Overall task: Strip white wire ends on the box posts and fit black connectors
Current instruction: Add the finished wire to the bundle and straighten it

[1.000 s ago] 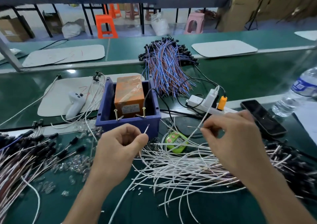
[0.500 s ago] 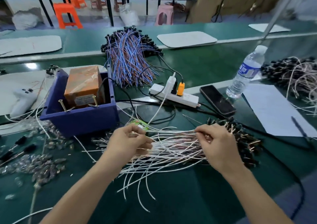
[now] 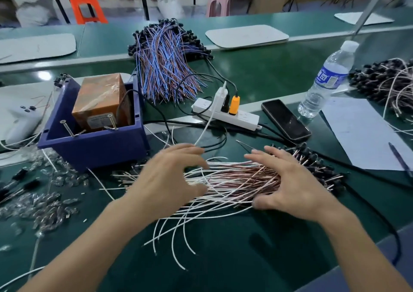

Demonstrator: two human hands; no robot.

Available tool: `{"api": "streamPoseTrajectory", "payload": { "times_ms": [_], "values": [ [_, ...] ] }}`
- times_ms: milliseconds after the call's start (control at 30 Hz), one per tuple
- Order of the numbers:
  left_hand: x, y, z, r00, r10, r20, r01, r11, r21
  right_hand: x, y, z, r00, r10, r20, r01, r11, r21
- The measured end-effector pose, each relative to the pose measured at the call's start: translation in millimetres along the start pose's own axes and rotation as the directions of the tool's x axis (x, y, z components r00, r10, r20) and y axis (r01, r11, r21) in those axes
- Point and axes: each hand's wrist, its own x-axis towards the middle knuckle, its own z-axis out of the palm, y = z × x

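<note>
A loose bundle of white wires [image 3: 232, 180] lies across the green table, its right ends fitted with black connectors [image 3: 317, 166]. My left hand [image 3: 169, 175] hovers over the bundle's left part with fingers spread and lightly bent. My right hand [image 3: 288, 184] sits at the bundle's right part, fingers spread, thumb below the wires. Neither hand grips a wire. The blue box [image 3: 93, 139] with two metal posts [image 3: 67, 127] on its front rim stands at the left and holds an orange block [image 3: 100, 101].
A white power strip [image 3: 225, 115] with plugs, a black phone [image 3: 286, 119], a water bottle [image 3: 328, 79] and white paper [image 3: 362, 133] lie behind and right. Blue-and-orange wires [image 3: 165, 61] are heaped at the back. Clear plastic pieces [image 3: 44, 204] litter the left. More connector wires [image 3: 388, 81] lie far right.
My view has swung right and down. Both hands let go of the single wires they pinched and now spread open over the bundle.
</note>
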Motion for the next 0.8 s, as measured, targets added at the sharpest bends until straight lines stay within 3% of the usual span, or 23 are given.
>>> {"api": "streamPoseTrajectory", "payload": {
  "times_ms": [67, 133, 167, 333, 467, 567, 633, 800],
  "values": [
    [15.9, 12.9, 22.0, 0.961, 0.091, 0.26, -0.093, 0.996, -0.004, 4.1, 4.6, -8.0, 0.977, 0.0, 0.213, 0.06, 0.959, -0.276],
    [28.2, 19.3, 51.3, 0.905, 0.118, 0.409, -0.186, 0.974, 0.131, 9.4, 7.0, -5.4, 0.957, 0.032, 0.289, 0.119, 0.865, -0.488],
    [32.6, 19.0, 63.2, 0.892, 0.119, 0.437, -0.221, 0.956, 0.191, 11.8, 8.3, -3.7, 0.959, 0.035, 0.281, 0.12, 0.85, -0.514],
    [53.2, 5.0, 78.7, 0.943, 0.112, 0.314, -0.205, 0.938, 0.281, 15.9, 16.8, -2.7, 0.992, -0.073, 0.107, 0.112, 0.9, -0.422],
    [54.3, 8.6, 78.6, 0.96, 0.2, 0.194, -0.26, 0.897, 0.358, 16.4, 16.3, 0.9, 0.997, -0.067, 0.028, 0.073, 0.905, -0.419],
    [53.1, 8.8, 83.8, 0.97, 0.173, 0.169, -0.217, 0.931, 0.292, 11.3, 6.8, 20.0, 0.995, -0.065, -0.07, 0.018, 0.848, -0.53],
    [52.8, 8.3, 88.2, 0.975, 0.17, 0.145, -0.202, 0.948, 0.247, 10.6, -1.1, 34.9, 0.998, -0.047, -0.05, 0.007, 0.795, -0.606],
    [46.0, 6.1, 95.3, 0.983, 0.176, 0.049, -0.182, 0.969, 0.166, 21.1, 4.0, 34.3, 0.999, -0.043, 0.008, 0.041, 0.865, -0.5]
  ]
}}
